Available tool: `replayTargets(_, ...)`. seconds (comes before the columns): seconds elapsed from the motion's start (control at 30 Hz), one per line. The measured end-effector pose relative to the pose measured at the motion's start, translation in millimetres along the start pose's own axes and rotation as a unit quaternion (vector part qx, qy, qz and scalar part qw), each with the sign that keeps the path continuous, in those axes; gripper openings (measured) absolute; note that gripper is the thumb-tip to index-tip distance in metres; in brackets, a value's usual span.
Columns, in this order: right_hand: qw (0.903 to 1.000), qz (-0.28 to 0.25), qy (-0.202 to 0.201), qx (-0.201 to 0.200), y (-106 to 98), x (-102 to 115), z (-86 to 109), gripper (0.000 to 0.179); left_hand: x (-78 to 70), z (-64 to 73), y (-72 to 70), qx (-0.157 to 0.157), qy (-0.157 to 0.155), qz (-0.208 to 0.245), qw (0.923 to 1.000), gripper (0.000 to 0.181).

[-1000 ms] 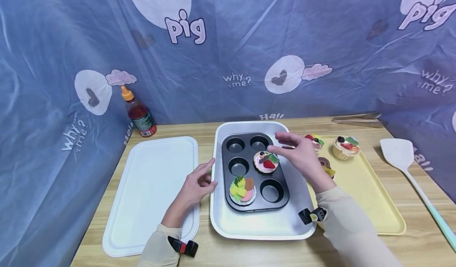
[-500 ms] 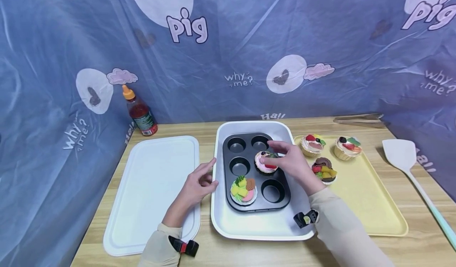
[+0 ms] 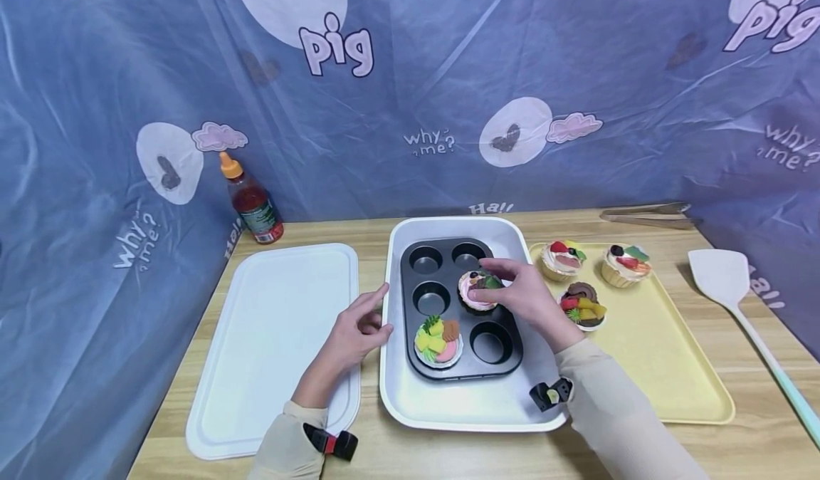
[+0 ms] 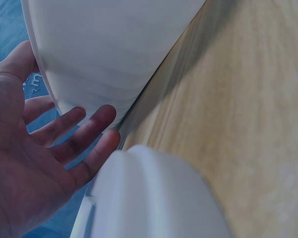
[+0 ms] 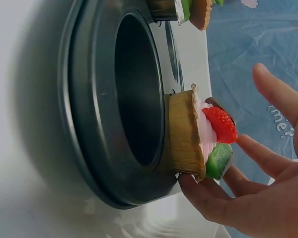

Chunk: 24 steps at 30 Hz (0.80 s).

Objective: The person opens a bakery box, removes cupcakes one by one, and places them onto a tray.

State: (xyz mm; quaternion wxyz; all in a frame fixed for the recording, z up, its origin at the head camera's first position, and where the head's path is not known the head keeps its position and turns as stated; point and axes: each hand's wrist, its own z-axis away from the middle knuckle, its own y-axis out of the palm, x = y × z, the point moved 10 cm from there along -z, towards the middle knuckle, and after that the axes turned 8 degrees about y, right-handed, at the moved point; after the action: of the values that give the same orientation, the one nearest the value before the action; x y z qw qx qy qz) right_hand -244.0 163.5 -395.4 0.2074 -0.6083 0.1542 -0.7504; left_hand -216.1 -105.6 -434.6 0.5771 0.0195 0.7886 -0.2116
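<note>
My right hand [image 3: 528,295] is over a pink-cream cupcake [image 3: 472,291] in a cup of the black muffin tin [image 3: 426,371]. In the right wrist view, fingertips [image 5: 191,191] touch the rim of this cupcake [image 5: 186,129] while the thumb stays apart. Strawberry and green pieces top it. A second cupcake [image 3: 438,345] with yellow and pink toppings sits in the near left cup. The tin stands in a white deep tray [image 3: 474,409]. My left hand [image 3: 352,334] is at this tray's left wall, fingers spread and loosely bent, the thumb near the rim in the left wrist view.
On the yellow tray [image 3: 653,366] at the right are three more cupcakes [image 3: 579,305]. A white spatula [image 3: 720,277] and metal tongs [image 3: 647,215] lie beyond it. A flat white tray [image 3: 275,352] is at the left, with a sauce bottle [image 3: 256,206] behind it.
My right hand has moved left and down onto the pink-cream cupcake, uncovering the cupcakes on the yellow tray. My left hand has stayed at the white tray's wall.
</note>
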Motion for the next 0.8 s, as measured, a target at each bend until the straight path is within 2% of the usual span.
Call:
replayTargets(0.2,0.9996,0.024,0.011,0.008,2.8,-6.2,-2.3,0.067,2.6,0.2,0.6,0.002,-0.01,-0.002,0.9999,0.071)
replayTargets(0.8,0.9981,0.061,0.004,-0.002,3.9,-8.3,-5.3,0.056,2.0,-0.3,-0.1,-0.001,-0.004,0.004,1.0,0.071)
